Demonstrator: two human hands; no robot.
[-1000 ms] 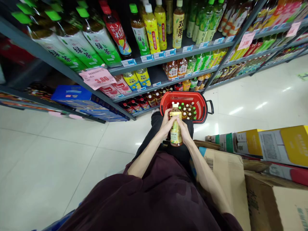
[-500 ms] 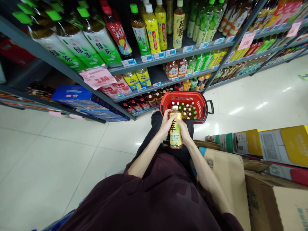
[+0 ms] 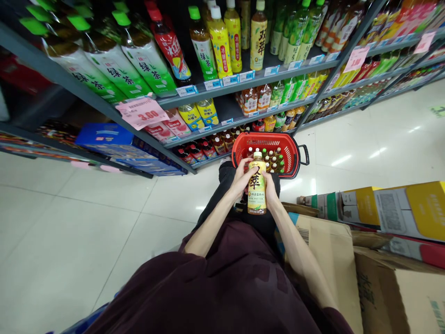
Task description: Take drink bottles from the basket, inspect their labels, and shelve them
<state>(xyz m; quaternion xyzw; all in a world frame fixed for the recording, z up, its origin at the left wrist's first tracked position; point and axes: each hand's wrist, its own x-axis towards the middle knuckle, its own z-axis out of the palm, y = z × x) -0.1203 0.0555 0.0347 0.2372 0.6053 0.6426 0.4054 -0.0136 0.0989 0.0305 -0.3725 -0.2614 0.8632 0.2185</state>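
Between my two hands is a drink bottle [image 3: 257, 190] with a pale cap and a yellow label with dark characters, its cap end pointing away from me. My left hand [image 3: 241, 178] grips its left side, the thumb lying across the label. On the right side, my right hand [image 3: 270, 185] is closed round the bottle, with some fingers hidden behind it. Just beyond stands a red shopping basket [image 3: 290, 153] with a black handle, holding several bottles [image 3: 273, 160] with white, green and dark caps.
Shelves [image 3: 222, 86] of bottled and boxed drinks run across the front, with a pink price card [image 3: 142, 112] at the left. Cardboard boxes [image 3: 327, 250] crowd my right side, near yellow and white cartons [image 3: 396, 208]. Pale floor tiles [image 3: 83, 218] lie to the left.
The bottle has turned in my hands, so more of its label's large characters faces me. It has shifted slightly right, and my right thumb has moved off the label's front.
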